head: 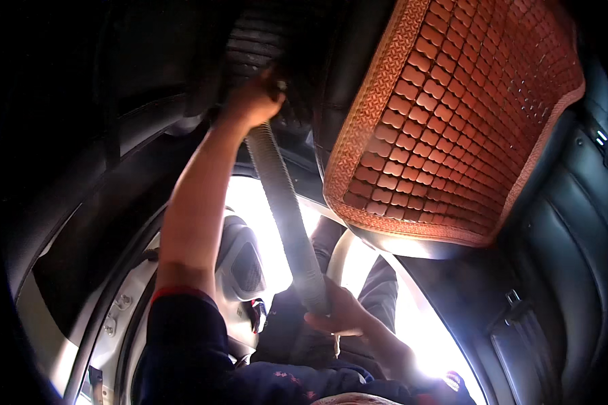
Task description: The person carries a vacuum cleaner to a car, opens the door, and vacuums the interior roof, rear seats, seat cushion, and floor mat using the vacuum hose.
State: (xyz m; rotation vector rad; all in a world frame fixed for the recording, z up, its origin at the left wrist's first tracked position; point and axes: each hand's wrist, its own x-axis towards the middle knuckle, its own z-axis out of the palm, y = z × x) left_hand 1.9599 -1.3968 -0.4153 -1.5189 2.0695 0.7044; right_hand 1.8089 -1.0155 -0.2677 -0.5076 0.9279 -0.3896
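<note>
A ribbed grey flexible hose [286, 202], like that of a vacuum cleaner, runs slantwise between my two hands inside a car. My left hand [257, 101] is closed around its far end, low in the dark footwell. Past that hand the hose end, or any nozzle on it, is too dark to make out. Nearer my body, my right hand [337, 309] wraps around the lower part of the hose. Just beyond my left hand lies a dark ribbed floor mat [256, 38].
To the right is a car seat with an orange-brown beaded cover [435, 126]. A black seatback [562, 228] with a belt buckle [513, 298] stands further right. On the left are the door frame [116, 253] and a door panel with a speaker grille [247, 268]. Another pale hose section [340, 255] hangs by my legs.
</note>
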